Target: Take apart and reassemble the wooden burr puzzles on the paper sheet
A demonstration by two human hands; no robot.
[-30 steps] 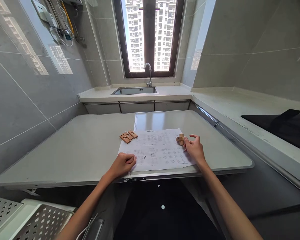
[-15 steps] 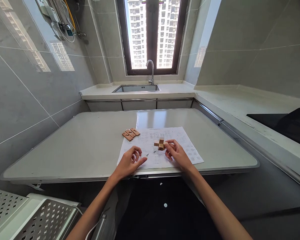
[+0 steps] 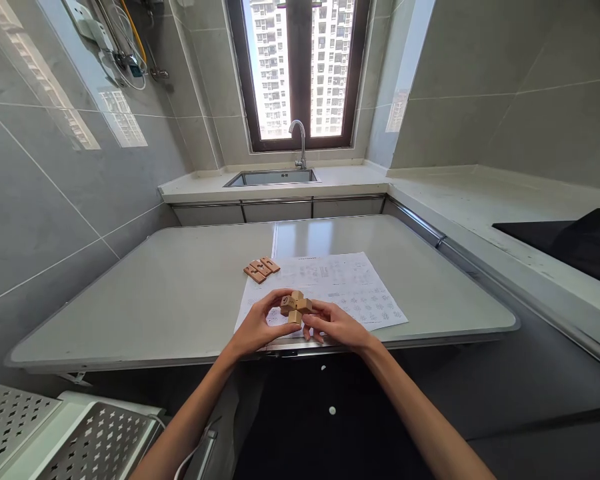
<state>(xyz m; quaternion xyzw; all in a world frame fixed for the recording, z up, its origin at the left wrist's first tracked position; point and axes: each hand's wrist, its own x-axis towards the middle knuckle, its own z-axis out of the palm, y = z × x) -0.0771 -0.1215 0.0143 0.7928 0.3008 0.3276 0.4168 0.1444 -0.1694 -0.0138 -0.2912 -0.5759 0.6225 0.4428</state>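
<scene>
- Nearest, dark clothing (image 3: 290,420) with a round white button (image 3: 332,411) is seen between the two forearms; a pale rack-like object with a perforated surface (image 3: 97,433) is seen at the lower left.
- The near edge of a large pale desk (image 3: 130,287) with rounded corners is crossed by both forearms.
- A small cross-like cluster of light-brown wooden blocks (image 3: 295,308) is held just above the near part of the desk, between the two hands; a dark curved mark is seen on one block.
- The cluster is held from the left side by the left hand (image 3: 255,329); its grip is closed on the blocks, with the thumb placed along the near side and the fingers over the far left side.
- The cluster is held from the right side by the right hand (image 3: 339,325); its grip is also closed on the blocks, with the thumb and forefinger pressed to the right side and the other fingers curled beneath.
- A white printed paper sheet (image 3: 350,283) is laid flat under and beyond the hands; its near left part is hidden by them.
- Three flat brown wooden pieces with cutouts (image 3: 261,269) are laid side by side at the sheet's far left corner.
- Beyond the desk, a steel sink (image 3: 275,178) is set in a white countertop (image 3: 347,176), with a curved metal faucet (image 3: 303,143) mounted behind it.
- Farthest, tall buildings are seen through a dark-framed window (image 3: 300,80).
</scene>
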